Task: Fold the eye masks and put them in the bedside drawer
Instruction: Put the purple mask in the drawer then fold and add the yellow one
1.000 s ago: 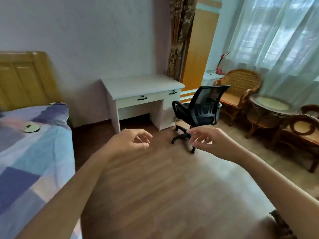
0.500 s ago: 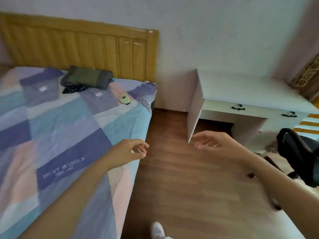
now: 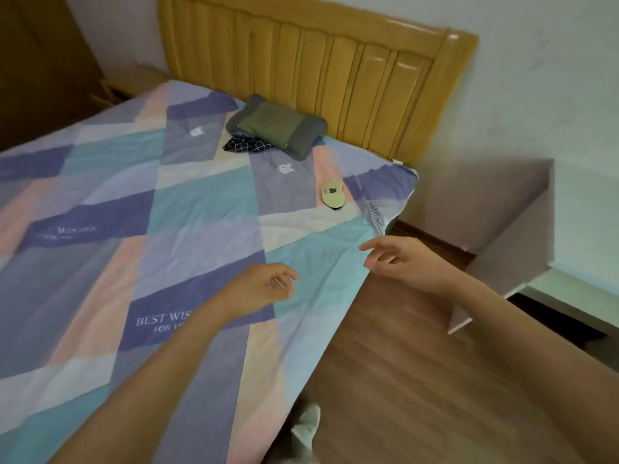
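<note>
With both hands empty, left hand point(image 3: 268, 283) loosely curled and right hand point(image 3: 402, 259) relaxed, the eye mask point(image 3: 332, 193) near the bed point(image 3: 100, 202) edge may be knocked to the floor point(image 3: 418, 380) by a careless reach.

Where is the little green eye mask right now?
The pale green eye mask lies on the patchwork bedspread near the bed's right corner by the wooden headboard, right of the grey-green pillow and beyond both empty hands.

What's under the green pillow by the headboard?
A dark checked cloth pokes out from under the pillow's front-left edge, lying on the quilt. How far it runs beneath is hidden.
</note>
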Action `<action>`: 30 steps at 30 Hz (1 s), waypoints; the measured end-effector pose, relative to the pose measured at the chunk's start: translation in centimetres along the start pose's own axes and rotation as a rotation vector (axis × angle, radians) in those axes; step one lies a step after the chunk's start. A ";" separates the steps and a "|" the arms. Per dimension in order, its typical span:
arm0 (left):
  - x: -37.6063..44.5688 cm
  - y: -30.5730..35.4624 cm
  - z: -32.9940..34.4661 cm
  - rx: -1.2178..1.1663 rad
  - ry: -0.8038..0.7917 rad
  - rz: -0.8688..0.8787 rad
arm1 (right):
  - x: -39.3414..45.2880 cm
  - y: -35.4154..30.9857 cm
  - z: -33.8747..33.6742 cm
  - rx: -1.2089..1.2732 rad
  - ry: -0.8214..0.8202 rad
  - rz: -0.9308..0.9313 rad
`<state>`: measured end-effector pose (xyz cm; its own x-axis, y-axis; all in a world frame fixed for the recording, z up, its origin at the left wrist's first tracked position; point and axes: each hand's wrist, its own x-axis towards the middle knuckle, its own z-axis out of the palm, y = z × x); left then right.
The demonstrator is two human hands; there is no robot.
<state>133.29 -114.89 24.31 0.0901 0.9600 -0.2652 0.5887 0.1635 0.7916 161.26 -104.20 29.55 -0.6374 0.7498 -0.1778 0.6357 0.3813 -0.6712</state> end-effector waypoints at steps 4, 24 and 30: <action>6.5 -0.8 -1.5 -0.029 0.015 -0.019 | 7.6 2.5 -2.2 -0.007 -0.043 -0.022; 38.2 0.7 -2.2 -0.303 0.259 -0.308 | 42.0 22.6 -10.4 0.272 -0.292 0.203; 44.1 -1.0 -0.2 -0.366 0.339 -0.451 | 51.4 31.6 -7.4 0.209 -0.372 0.321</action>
<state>136.46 -72.66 11.93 -0.3931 0.7884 -0.4732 0.1944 0.5742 0.7953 151.82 -49.65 4.50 -0.5606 0.5542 -0.6153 0.7481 0.0204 -0.6632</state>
